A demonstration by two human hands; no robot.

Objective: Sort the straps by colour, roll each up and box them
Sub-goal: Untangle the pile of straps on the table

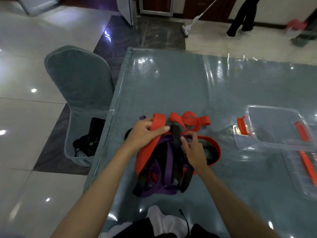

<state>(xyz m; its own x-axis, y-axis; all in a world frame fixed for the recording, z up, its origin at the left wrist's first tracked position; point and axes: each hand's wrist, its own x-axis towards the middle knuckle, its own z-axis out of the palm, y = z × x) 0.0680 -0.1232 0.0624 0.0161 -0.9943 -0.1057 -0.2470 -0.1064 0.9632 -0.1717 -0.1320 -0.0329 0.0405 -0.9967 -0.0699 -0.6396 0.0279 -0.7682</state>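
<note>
**A:** so what's on the table [171,86] right now?

**B:** 1 tangled pile of straps [164,162] near the front edge, red, purple and black all mixed together. Red loops [190,120] stick out at the far side of the pile, purple [167,157] and black [176,134] ones run through the middle.

**A:** and the hands?

**B:** both in the pile. Left hand [145,133] is clenched round a red strap [158,121] at the far-left of the heap, thumb pressed over it. Right hand [194,148] has its fingertips curled, pinching at a purple strap just beside a black one near the middle.

**A:** box?

**B:** clear plastic box [274,129] sits to the right, well apart from the pile, with orange latches [242,126]. Can't tell if anything's in it. Its lid [301,170] lies beside it, nearer the front.

**A:** anything else?

**B:** covered chair [80,86] left of the table with dark stuff [91,140] on the seat, and someone mopping [193,21] way in the back.
</note>
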